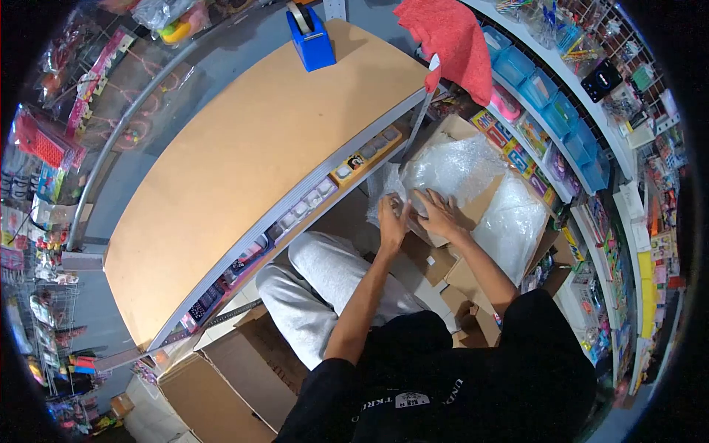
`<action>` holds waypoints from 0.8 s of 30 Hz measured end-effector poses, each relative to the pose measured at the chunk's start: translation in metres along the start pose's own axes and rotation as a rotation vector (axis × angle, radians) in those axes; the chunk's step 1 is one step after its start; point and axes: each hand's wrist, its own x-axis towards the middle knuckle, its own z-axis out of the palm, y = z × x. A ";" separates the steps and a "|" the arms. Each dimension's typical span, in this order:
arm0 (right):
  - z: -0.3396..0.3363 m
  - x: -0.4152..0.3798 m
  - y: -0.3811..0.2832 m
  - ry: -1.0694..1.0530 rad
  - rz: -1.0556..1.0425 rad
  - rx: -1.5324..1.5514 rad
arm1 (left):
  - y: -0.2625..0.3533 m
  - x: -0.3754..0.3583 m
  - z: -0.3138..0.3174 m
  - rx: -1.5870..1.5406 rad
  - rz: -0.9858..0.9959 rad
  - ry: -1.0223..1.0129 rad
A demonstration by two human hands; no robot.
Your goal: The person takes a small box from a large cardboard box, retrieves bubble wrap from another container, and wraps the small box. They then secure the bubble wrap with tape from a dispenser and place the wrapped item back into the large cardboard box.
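Observation:
Clear bubble wrap (443, 167) lies bunched over an opened cardboard box (484, 203) in front of me. My left hand (392, 220) is at the near left edge of the wrap, its fingers curled and pinched on the plastic. Close by on the right, my right hand (439, 214) rests against the wrap with its fingers apart and stretched forward. Another shiny sheet of bubble wrap (509, 218) covers the right side of the box. What lies under the wrap is hidden.
A wooden-topped counter (244, 162) curves along my left, with a blue tape dispenser (310, 37) on it. A red cloth (450, 44) hangs at the far corner. Shelves with blue bins (539, 88) stand at right. Another cardboard box (214, 399) sits at lower left.

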 end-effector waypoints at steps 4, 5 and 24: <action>-0.002 -0.001 -0.001 -0.055 0.002 -0.007 | 0.003 0.006 -0.012 0.012 -0.053 0.012; -0.004 0.000 -0.001 -0.059 0.005 -0.007 | 0.010 0.005 -0.019 0.033 -0.018 0.027; 0.036 0.016 0.005 0.222 -0.098 0.249 | -0.006 -0.003 -0.048 0.158 0.088 -0.171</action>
